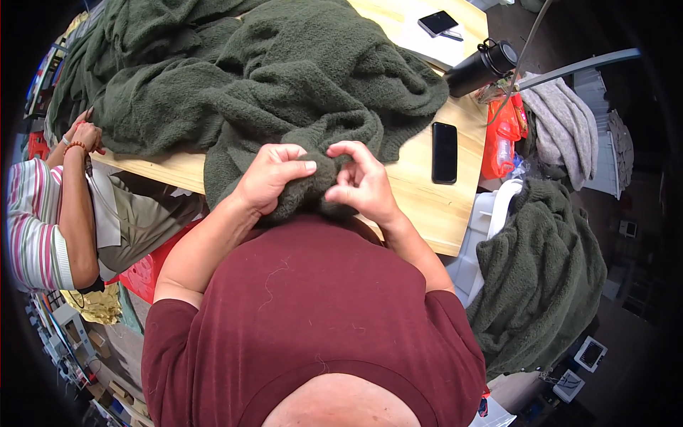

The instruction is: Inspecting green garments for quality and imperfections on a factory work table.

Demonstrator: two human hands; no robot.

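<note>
A large, fuzzy dark green knit fabric (299,64) lies heaped over the wooden table and hangs over its near edge toward my lap. My left hand (274,176) is closed on a bunched fold of it, thumb on top. Just right of that fold is my right hand (364,183), its fingers curved and the thumb apart from the index finger. I see nothing between those fingertips, though something as thin as a thread could escape view. The fabric's underside near my body is hidden by my hands and shirt.
On the wooden table (420,220) lie a black phone (445,153), a black bottle (481,68) and a second phone (437,23) on white paper. More green fabric (541,285) drapes over a white bin (491,213) at right. A co-worker's hands (84,135) rest by the fabric at left.
</note>
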